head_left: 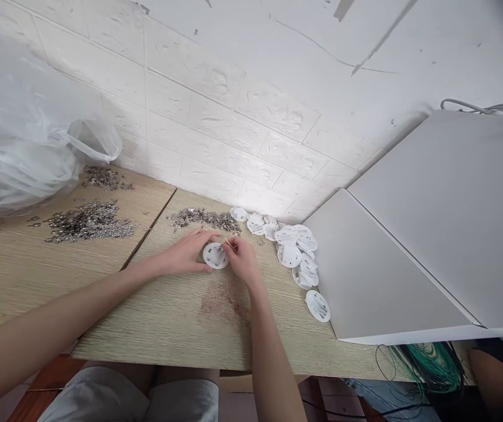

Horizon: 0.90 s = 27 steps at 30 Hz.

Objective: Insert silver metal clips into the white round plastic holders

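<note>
My left hand [190, 252] grips the left edge of a round white plastic disc [214, 257], thumb at the near side and fingers at the far side. The disc lies on the table and has slots and small dark metal spots on its face. My right hand [243, 259] is closed at the disc's right side, pinching a thin, pale stick [227, 241] whose lower end is hidden by the fingers. Just beyond my hands lies a pile of small metal pieces [207, 219].
More white discs [289, 255] lie in a row along a large white box [392, 258] on the right. Two further heaps of metal parts [88, 221] lie to the left, near a clear plastic bag [18, 140]. Green wires [436, 366] and another person's arm [493, 375] appear at lower right.
</note>
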{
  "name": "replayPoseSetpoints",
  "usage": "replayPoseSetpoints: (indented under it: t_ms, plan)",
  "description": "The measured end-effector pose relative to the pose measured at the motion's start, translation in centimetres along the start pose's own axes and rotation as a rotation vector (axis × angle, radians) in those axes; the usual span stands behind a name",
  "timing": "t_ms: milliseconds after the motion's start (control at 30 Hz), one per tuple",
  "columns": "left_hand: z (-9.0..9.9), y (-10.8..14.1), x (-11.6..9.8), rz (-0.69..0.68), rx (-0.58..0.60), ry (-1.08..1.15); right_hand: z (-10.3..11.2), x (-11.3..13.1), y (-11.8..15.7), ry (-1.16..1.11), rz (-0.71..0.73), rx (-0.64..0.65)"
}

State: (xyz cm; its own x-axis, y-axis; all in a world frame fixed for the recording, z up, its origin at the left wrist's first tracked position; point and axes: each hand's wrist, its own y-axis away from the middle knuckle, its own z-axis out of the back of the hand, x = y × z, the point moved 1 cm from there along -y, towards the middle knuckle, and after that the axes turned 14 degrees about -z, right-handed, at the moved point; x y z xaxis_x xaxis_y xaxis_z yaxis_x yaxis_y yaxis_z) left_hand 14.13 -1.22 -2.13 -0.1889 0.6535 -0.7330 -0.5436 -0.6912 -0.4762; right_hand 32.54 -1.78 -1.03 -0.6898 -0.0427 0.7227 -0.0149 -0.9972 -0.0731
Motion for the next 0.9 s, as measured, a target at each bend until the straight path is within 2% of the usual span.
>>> replayPoseSetpoints:
  t_ms: [100,267,467,633,800,900]
  plan:
    - [-0.1,-0.1,-0.3,0.033,-0.065,0.109,-0.3,0.0,0.0,0.016,-0.015,0.002]
    - [0.1,-0.4,-0.7,0.165,-0.108,0.281,-0.6,0.2,0.0,0.021,-0.072,-0.014]
    - [0.0,-0.7,-0.7,0.177,-0.148,0.526,-1.2,-0.1,-0.1,-0.026,-0.092,-0.033]
    - [0.2,-0.7,-0.8,0.167,-0.144,0.460,-1.4,-0.1,-0.2,-0.051,-0.092,-0.059]
    - [0.4,-0.6,-0.8,0.172,-0.094,0.310,-1.4,0.2,-0.1,-0.071,-0.170,-0.038]
    - [0.3,-0.6,-0.8,0.156,-0.074,0.326,-1.5,0.1,-0.1,-0.114,-0.194,-0.046]
